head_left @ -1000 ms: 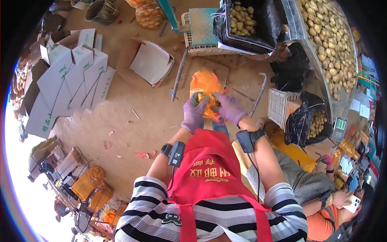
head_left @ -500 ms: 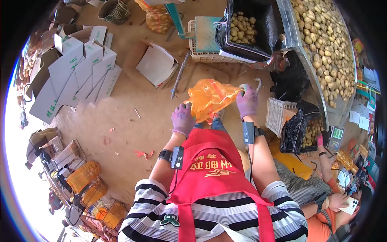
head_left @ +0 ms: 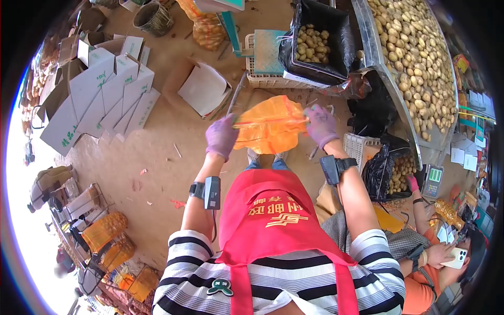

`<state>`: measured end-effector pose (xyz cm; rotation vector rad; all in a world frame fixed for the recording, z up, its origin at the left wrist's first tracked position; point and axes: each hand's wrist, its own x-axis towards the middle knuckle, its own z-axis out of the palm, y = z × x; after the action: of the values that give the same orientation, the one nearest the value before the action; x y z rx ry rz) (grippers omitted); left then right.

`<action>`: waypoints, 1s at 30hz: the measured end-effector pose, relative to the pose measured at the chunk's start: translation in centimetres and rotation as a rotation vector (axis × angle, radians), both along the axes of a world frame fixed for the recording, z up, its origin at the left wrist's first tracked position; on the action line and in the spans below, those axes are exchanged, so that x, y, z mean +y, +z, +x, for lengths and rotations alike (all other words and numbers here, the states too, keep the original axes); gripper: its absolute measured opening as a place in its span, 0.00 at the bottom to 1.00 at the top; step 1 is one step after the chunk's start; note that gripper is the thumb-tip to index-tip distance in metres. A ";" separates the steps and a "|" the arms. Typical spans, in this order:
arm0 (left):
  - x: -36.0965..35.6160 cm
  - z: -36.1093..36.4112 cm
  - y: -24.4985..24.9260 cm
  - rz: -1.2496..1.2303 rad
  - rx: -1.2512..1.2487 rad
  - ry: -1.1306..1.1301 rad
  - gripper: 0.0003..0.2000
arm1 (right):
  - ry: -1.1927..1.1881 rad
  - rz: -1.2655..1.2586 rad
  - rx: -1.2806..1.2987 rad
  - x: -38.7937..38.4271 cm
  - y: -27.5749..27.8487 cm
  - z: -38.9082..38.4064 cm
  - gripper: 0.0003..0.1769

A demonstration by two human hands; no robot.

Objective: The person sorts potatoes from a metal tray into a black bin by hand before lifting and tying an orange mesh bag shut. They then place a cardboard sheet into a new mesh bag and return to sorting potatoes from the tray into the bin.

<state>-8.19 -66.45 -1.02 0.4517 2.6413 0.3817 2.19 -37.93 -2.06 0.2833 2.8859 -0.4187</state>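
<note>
Both my hands wear purple gloves. Between them, in front of the red apron, an orange mesh bag (head_left: pixel 270 126) with red stripes is spread out above the floor. My left hand (head_left: pixel 221 136) grips the bag's left side, and my right hand (head_left: pixel 321 125) grips its right side. The bag looks thin, with no contents visible. Past it, small round potatoes (head_left: pixel 313 44) lie in a box lined with black plastic (head_left: pixel 341 31).
Potatoes cover a metal-edged sorting table (head_left: pixel 415 68) at right. Folded white cartons (head_left: pixel 105 89) stand at left, an open carton (head_left: pixel 206 88) nearer the middle. A black-lined crate (head_left: pixel 379 173) of potatoes stands right, beside a scale display (head_left: pixel 433 176). A person with a phone (head_left: pixel 455 258) sits lower right.
My hands have moved apart and my left hand has risen and shifted left. The orange bag has gone from bunched to stretched wide between them.
</note>
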 end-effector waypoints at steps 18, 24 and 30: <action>-5.5 1.4 -1.9 -0.137 0.143 -0.108 0.19 | -0.451 0.139 -0.093 3.0 -1.5 6.3 0.21; -5.4 2.1 -3.2 -0.083 0.064 -0.064 0.17 | -0.274 0.281 -0.191 2.7 -2.3 7.9 0.25; -0.2 2.5 -3.3 0.381 -0.162 0.004 0.14 | -0.008 -0.161 -0.034 -3.9 0.2 4.5 0.34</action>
<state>-5.64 -66.64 -4.28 0.5083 2.4131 0.8918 6.69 -41.84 -1.85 0.2726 2.7979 -0.6372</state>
